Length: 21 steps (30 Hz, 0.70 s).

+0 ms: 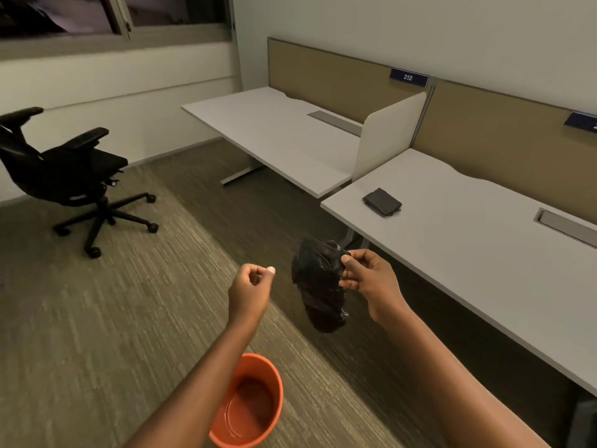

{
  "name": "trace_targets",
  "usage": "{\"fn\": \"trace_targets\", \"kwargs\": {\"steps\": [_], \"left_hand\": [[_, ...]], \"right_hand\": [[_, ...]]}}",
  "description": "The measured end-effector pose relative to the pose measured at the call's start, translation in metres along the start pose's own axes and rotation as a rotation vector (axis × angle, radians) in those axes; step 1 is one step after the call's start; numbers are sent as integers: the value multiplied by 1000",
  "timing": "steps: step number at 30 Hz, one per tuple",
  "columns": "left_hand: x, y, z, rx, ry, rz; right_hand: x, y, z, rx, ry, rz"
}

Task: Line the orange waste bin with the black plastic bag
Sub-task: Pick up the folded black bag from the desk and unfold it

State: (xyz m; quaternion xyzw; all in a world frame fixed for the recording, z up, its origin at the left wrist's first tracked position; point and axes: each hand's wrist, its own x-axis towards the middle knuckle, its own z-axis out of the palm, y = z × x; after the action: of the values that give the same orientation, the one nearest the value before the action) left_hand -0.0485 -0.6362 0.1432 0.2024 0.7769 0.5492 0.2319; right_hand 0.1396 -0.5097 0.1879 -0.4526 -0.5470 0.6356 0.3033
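Note:
The orange waste bin (258, 376) stands on the carpet at the bottom centre, open and with nothing inside; my left forearm crosses in front of its left side. A crumpled black plastic bag (318, 286) hangs in the air above and to the right of the bin. My right hand (365, 279) pinches the bag's upper right edge between thumb and fingers. My left hand (250, 286) is raised to the left of the bag, fingers curled into a loose fist, apart from the bag and holding nothing I can see.
A white desk (468, 253) runs along the right with a folded stack of black bags (382, 202) on it. A second desk (274, 130) stands behind. A black office chair (74, 169) is at the left on the carpet.

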Motion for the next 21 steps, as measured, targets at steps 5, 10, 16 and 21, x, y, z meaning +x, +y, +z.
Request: {"fn": "trace_targets", "kwargs": {"steps": [5,10,16,21], "left_hand": [[-14,16,29,89,-364,185],[-21,9,53,-110,-745,28],[-25,12,75,-327,-753,-171],[-20,36,79,-551,-400,-326]], "right_hand": [[-6,-24,-3,2,-160,37],[-8,-72,-24,196,-434,100],[20,-105,-58,494,-62,68],[9,-52,-71,-307,97,-28]]}}
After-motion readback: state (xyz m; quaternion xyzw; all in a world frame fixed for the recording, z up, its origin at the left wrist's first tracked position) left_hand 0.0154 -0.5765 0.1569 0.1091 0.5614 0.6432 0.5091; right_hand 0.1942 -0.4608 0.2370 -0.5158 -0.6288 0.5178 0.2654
